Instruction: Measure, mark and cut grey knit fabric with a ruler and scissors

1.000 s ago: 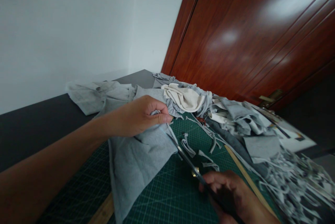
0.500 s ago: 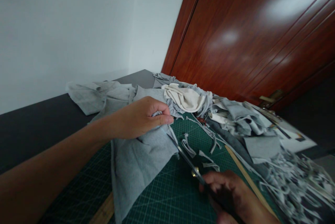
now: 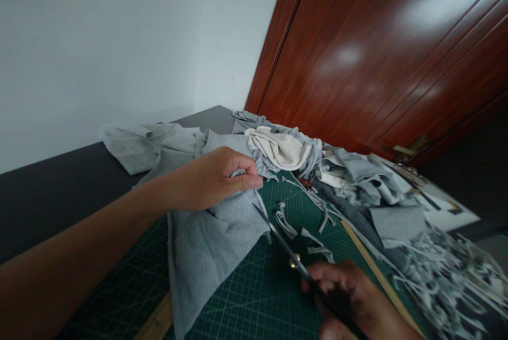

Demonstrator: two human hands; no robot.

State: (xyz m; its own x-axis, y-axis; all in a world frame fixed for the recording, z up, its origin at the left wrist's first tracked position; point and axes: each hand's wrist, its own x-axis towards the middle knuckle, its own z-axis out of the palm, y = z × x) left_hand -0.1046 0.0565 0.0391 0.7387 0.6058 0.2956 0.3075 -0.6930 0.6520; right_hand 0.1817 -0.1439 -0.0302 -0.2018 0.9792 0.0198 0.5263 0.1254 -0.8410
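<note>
On green mat (image 3: 254, 297), head view: left hand (image 3: 210, 178) pinches far edge of grey cloth (image 3: 206, 244), thumb and fingers closed on fold. Right hand (image 3: 349, 297) near right, wrapped around scissors (image 3: 283, 247) handles. Since a second ago almost nothing moved: cloth edge slid slightly right, blades stay put at cloth's right edge; cut reads as slow, mid-stroke. Scissors' long axis runs from near right to far left, tips pointing toward left hand. Blade gap too small to tell. Scrap strips (image 3: 313, 239) just right of blades.
</note>
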